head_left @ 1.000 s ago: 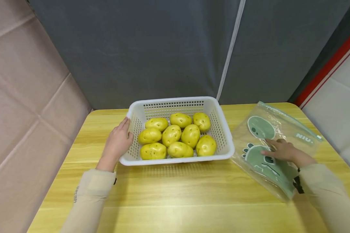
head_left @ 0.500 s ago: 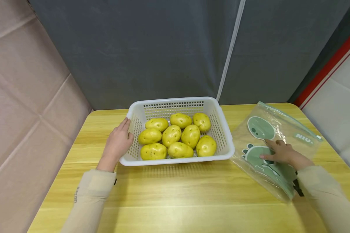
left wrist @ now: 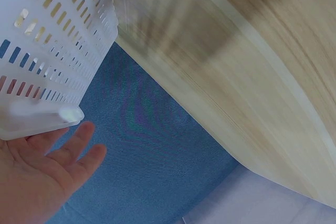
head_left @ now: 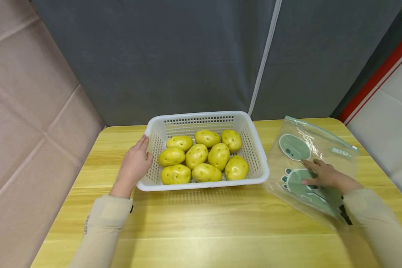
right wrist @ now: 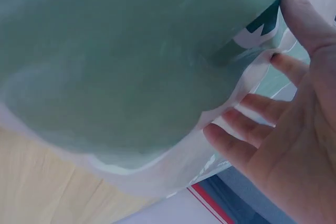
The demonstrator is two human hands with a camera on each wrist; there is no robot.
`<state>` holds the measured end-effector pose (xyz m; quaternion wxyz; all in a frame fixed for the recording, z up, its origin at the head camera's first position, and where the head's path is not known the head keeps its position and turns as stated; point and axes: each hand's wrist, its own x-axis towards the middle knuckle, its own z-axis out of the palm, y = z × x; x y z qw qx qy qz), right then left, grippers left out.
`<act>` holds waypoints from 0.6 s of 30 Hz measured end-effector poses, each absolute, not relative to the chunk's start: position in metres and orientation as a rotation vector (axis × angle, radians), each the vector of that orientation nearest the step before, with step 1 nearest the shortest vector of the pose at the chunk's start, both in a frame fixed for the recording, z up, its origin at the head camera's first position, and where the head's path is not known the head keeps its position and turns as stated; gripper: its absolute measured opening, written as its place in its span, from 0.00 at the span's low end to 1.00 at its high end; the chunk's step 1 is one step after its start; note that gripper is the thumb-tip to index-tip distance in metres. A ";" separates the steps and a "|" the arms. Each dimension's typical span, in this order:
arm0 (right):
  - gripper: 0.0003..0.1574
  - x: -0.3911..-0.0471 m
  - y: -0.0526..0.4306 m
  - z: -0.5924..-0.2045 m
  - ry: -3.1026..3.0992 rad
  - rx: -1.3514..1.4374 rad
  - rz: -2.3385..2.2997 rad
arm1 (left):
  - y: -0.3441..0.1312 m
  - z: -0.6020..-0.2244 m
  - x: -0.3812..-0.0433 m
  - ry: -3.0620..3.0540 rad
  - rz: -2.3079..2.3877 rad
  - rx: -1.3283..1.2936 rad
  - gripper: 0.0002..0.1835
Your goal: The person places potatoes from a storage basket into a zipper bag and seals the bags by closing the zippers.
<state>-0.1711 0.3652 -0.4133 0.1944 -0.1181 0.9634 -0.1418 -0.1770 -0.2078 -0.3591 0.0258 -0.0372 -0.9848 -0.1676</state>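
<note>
A white plastic basket (head_left: 201,187) stands on the table with several yellow potatoes (head_left: 196,156) inside. My left hand (head_left: 136,162) rests at its left rim, fingers fairly straight along the outside. In the left wrist view the fingers (left wrist: 79,148) lie loosely by the rim of the perforated basket (left wrist: 52,56). To the right, a clear zip bag (head_left: 325,149) with green cartoon prints lies flat. My right hand (head_left: 325,175) touches its upper face, thumb apart from the fingers. Close up in the right wrist view, spread fingertips (right wrist: 231,145) meet the bag's film (right wrist: 131,77).
The wooden table (head_left: 201,230) runs up to a dark grey curtain (head_left: 174,63) at the back. A pinkish padded wall (head_left: 37,130) borders the left side, and a white panel with a red stripe (head_left: 382,78) the right.
The zip bag's far edge has shifted left and its printed face has slid and wrinkled under my right hand. My left hand and the basket have hardly moved.
</note>
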 end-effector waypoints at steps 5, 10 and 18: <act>0.55 -0.173 0.369 -0.412 2.703 -0.430 -0.424 | -0.207 -0.360 -0.177 -3.043 -0.520 -0.117 0.32; 0.55 -0.173 0.369 -0.406 2.716 -0.442 -0.379 | -0.208 -0.360 -0.178 -3.039 -0.513 -0.120 0.32; 0.52 -0.171 0.360 -0.394 2.674 -0.341 -0.317 | -0.208 -0.360 -0.177 -3.045 -0.506 -0.119 0.31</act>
